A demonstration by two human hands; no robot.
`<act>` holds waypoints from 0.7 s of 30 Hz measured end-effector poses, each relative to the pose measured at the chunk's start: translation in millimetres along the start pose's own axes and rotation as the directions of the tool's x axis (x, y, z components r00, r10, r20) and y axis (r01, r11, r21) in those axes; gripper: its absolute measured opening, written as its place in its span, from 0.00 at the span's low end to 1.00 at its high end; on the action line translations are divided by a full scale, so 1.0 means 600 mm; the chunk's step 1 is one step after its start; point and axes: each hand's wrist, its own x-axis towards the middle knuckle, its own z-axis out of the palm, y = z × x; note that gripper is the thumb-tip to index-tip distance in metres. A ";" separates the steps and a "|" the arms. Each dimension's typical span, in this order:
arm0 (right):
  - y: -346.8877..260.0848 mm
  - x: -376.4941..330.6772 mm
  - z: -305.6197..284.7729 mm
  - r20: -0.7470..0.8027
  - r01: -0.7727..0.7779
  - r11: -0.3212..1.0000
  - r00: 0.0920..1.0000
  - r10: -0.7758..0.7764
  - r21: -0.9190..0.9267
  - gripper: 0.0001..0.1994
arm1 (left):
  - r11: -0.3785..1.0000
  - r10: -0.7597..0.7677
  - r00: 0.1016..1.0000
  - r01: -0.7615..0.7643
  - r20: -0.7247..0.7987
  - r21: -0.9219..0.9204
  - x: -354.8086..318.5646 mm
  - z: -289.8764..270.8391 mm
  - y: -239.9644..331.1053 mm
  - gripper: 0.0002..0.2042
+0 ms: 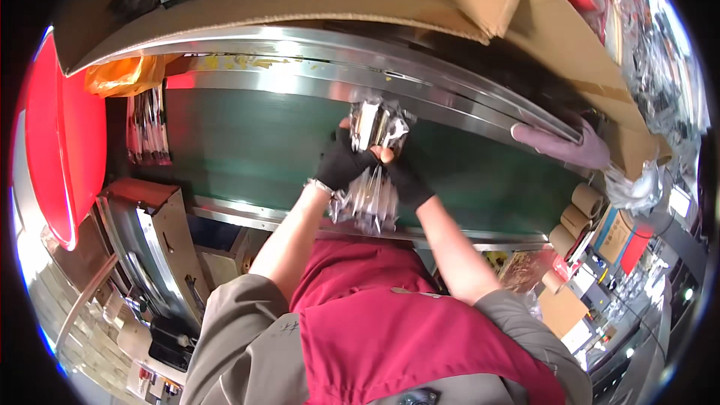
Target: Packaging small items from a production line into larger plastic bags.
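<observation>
Being held over the green bench (247, 135), a clear-wrapped bundle (367, 124) is gripped around its middle by the closed fingers of the black-gloved left hand (345, 163) and right hand (409, 180); slim wrapped packets (148, 127) are grouped at the bench's left end.

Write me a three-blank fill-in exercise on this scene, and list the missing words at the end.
1. The left hand and right hand wear ____-coloured gloves.
2. Both hold wrapped packets over a ____-coloured work surface.
3. Of left and right, the orange plastic lies on the picture's ____ side.

Missing words: black; green; left.
</observation>
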 end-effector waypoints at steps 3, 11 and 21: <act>0.042 -0.097 0.037 0.160 -0.187 0.945 0.976 0.148 0.266 0.33 | 0.733 -0.051 0.942 0.261 0.331 -0.628 -0.075 -0.015 -0.037 0.39; -0.013 -0.012 -0.040 0.047 -0.125 0.911 0.992 0.116 0.394 0.32 | 0.659 0.049 0.822 0.400 0.567 -0.637 0.029 -0.075 -0.004 0.38; -0.019 -0.016 -0.012 0.139 -0.200 0.935 0.959 0.249 -0.294 0.32 | 0.416 0.170 0.918 0.263 0.359 -0.870 -0.100 -0.007 -0.017 0.30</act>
